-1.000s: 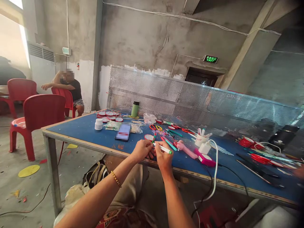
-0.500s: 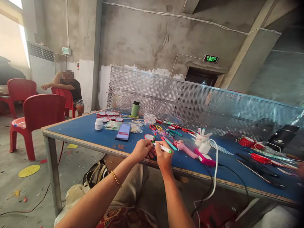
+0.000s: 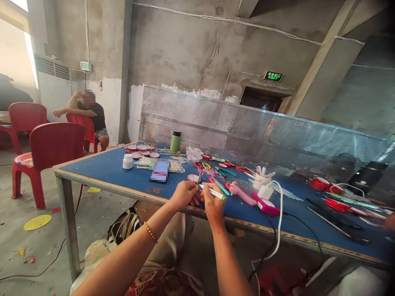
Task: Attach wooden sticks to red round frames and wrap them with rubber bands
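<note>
My left hand [image 3: 185, 194] is closed at the table's near edge, pinching a thin strip coloured red and green [image 3: 199, 178] that stands up from its fingertips. In my right hand [image 3: 213, 205] is a white marker pen with a green end [image 3: 214, 192], its tip pointing left toward the strip. Whether the tip touches the strip cannot be made out. Just behind the hands lies a round red-rimmed disc [image 3: 193, 178]. Red and teal pens [image 3: 222, 188] lie right of it.
The blue table [image 3: 101, 165] holds a phone [image 3: 159, 171], a white bottle [image 3: 127, 161], a green flask [image 3: 175, 142], a pen cup [image 3: 261, 181] and a pink hot-glue gun [image 3: 243, 195] with cords. A perforated metal panel [image 3: 210, 119] runs behind. Another person [image 3: 94, 113] sits far left.
The right hand and its marker have shifted very slightly to the right. Otherwise the hands and the table's things stay as they were.
</note>
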The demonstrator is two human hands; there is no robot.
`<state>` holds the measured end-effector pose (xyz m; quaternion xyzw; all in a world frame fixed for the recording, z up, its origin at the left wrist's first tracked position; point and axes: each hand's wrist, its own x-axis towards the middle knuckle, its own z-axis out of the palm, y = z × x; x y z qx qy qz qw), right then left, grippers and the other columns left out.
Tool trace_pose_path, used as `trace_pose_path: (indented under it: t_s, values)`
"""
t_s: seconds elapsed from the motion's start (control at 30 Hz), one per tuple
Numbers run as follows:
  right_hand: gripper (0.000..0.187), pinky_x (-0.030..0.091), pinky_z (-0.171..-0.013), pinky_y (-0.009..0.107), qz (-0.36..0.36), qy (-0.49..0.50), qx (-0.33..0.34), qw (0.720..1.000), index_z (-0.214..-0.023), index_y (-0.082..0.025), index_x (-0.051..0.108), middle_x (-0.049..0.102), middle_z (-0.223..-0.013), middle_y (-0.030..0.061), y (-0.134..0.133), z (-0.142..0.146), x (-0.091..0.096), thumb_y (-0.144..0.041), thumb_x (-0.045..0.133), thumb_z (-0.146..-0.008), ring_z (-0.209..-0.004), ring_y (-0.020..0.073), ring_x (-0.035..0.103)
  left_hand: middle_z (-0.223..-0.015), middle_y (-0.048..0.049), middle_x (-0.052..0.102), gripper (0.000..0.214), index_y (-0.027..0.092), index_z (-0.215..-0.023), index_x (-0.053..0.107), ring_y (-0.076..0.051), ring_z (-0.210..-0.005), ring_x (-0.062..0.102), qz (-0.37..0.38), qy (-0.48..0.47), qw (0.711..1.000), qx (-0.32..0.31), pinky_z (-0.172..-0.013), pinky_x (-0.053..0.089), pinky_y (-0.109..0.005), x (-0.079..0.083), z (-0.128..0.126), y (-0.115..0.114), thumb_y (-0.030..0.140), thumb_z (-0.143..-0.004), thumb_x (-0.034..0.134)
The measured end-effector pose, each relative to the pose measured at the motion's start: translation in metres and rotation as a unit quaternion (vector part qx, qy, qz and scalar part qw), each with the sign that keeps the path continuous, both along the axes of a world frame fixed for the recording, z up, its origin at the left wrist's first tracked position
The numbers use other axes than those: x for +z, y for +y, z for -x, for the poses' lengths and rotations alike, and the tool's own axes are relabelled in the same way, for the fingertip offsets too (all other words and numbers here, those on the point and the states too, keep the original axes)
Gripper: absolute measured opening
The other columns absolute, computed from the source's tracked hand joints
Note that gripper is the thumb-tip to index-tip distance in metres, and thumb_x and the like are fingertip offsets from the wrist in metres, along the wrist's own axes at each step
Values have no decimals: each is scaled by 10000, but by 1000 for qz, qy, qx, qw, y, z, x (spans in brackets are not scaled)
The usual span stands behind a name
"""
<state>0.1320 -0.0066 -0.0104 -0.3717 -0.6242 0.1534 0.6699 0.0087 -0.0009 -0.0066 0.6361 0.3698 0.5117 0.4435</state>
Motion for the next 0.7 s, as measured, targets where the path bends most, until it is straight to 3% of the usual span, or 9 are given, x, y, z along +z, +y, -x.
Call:
trace_pose_path:
  t_s: [0.2,0.7]
  values:
    - [221,466,-497,237,-25,-62,-24,997,-788,-178,664,631,-612,1,7,-4,-6,-345,557,-885,-502,129,558,-581,-13,657,201,143,-677,523,-94,-428,633,-6,5,1000,6,-354,423,-123,-1,0,1,140,-871,471]
    - [197,462,-512,241,-27,-64,-25,997,-783,-179,648,636,-632,5,6,-3,-6,-318,558,-890,-514,131,554,-592,-20,664,215,146,-665,518,-100,-442,641,-16,18,1000,17,-367,430,-133,0,-1,0,164,-872,468]
